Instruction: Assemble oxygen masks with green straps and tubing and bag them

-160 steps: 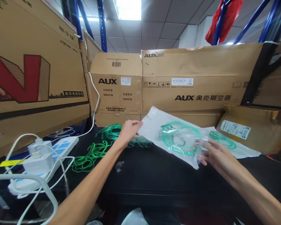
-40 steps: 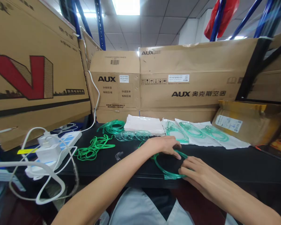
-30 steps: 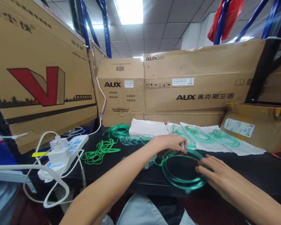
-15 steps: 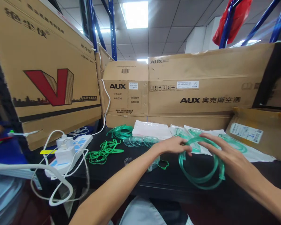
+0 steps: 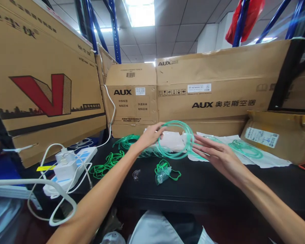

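The coil of green tubing [image 5: 188,138] hung above the tabletop [image 5: 205,186], already looped but unbagged. The left hand [image 5: 150,135] had its fingers clamped on the coil's upper left side; the right hand [image 5: 218,154] held its fingers straight, slightly apart, at the right edge (touching or not, I couldn't tell). Below, a clear mask [image 5: 163,177] lay loose. Beyond, bagged coils [image 5: 246,149] looked finished, right of a white stack [image 5: 175,140].

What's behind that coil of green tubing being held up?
Through the coil, a white stack shows on the black table, with brown cardboard beyond. The left hand covers much of the stack's left end, so that stays hidden.
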Motion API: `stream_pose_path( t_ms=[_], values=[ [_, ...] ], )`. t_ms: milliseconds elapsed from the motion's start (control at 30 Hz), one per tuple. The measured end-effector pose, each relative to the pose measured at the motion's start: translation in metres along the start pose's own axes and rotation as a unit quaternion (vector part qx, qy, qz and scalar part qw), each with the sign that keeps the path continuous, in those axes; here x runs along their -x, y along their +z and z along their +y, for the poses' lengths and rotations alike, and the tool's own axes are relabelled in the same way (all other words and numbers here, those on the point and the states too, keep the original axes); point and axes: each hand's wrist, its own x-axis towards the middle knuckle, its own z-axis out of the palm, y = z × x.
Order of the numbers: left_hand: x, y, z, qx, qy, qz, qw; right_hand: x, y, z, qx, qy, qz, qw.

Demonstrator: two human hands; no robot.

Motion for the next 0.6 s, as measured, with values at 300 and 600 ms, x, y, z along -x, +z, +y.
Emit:
stream_pose_path(
  t_ms=[300,600],
  values=[
    [0.001,-0.090,-0.088,-0.072,-0.173,0.164,0.969,-0.019,0.012,0.027,-0.073,0.051,-0.020,0.996],
    [0.017,-0.092,-0.132,-0.085,-0.372,0.187,0.905,-0.025,-0.003,0.043,-0.096,0.045,0.008,0.994]
  ],
)
